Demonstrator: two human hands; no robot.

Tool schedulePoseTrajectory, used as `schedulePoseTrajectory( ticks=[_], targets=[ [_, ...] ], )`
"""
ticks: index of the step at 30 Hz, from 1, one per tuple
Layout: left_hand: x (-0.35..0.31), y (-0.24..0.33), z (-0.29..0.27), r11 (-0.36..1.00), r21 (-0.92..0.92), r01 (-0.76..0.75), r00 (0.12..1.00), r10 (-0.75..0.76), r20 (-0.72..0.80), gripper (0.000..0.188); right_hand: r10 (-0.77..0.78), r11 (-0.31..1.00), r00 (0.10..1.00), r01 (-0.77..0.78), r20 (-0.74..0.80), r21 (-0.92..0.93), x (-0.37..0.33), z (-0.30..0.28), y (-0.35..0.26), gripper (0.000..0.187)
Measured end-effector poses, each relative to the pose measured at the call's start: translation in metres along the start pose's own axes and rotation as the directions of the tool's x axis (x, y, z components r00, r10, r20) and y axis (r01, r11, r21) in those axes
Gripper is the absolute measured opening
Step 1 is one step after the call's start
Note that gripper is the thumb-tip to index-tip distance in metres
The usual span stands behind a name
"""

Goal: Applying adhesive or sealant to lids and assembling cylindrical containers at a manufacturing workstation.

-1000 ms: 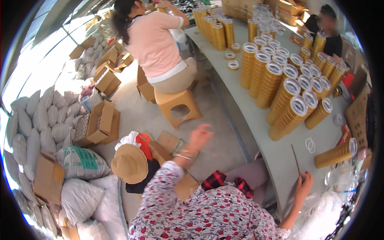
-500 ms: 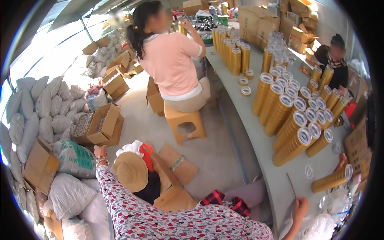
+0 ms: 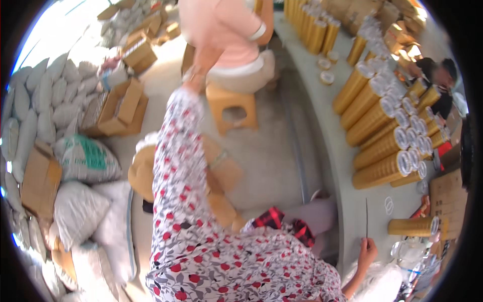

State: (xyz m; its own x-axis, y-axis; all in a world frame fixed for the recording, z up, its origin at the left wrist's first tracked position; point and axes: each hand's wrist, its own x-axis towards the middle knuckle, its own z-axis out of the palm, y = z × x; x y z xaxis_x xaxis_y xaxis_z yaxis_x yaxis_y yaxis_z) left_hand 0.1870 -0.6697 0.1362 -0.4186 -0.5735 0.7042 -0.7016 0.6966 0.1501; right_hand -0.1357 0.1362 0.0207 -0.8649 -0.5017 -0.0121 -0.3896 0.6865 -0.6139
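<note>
My left arm, in a white sleeve with red and grey flowers, reaches up the middle of the view. My left hand is smeared by motion in front of a seated person in a pink top, and its fingers cannot be made out. Low on the right, my right hand pinches a thin dark stick, which points away over the grey table. Near the stick lie white rings and a lying gold-brown stack of tape rolls. Many more tape stacks fill the table beyond.
The person sits on a yellow plastic stool. Another person is across the table. Stuffed white sacks and open cardboard boxes line the left. A straw hat is partly behind my left arm. Clear plastic bags lie lower right.
My left arm has swung up and to the right, from beside the sacks to in front of the seated person. My right hand still holds the stick, now pointing straighter ahead. The view has shifted.
</note>
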Motion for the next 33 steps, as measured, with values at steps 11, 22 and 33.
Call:
schedulePoseTrajectory(
  ticks=[11, 22, 33],
  targets=[
    [-0.155, -0.199, -0.166, 0.702, 0.422, 0.574, 0.787, -0.615, -0.047, 0.061, 0.05, 0.998, 0.993, -0.054, 0.103, 0.038, 0.001, 0.018, -0.01, 0.036],
    [-0.248, -0.262, -0.216, 0.415, 0.552, 0.723, 0.526, -0.849, -0.051, 0.054, 0.088, 0.995, 0.99, -0.093, 0.111, 0.039, 0.009, 0.025, -0.015, 0.036],
    [-0.225, -0.235, -0.008, 0.448, 0.003, 0.894, 0.125, -0.255, 0.959, 0.048, 0.229, 0.922, 0.973, -0.218, 0.003, 0.32, -0.014, 0.022, -0.014, 0.032]
  ],
)
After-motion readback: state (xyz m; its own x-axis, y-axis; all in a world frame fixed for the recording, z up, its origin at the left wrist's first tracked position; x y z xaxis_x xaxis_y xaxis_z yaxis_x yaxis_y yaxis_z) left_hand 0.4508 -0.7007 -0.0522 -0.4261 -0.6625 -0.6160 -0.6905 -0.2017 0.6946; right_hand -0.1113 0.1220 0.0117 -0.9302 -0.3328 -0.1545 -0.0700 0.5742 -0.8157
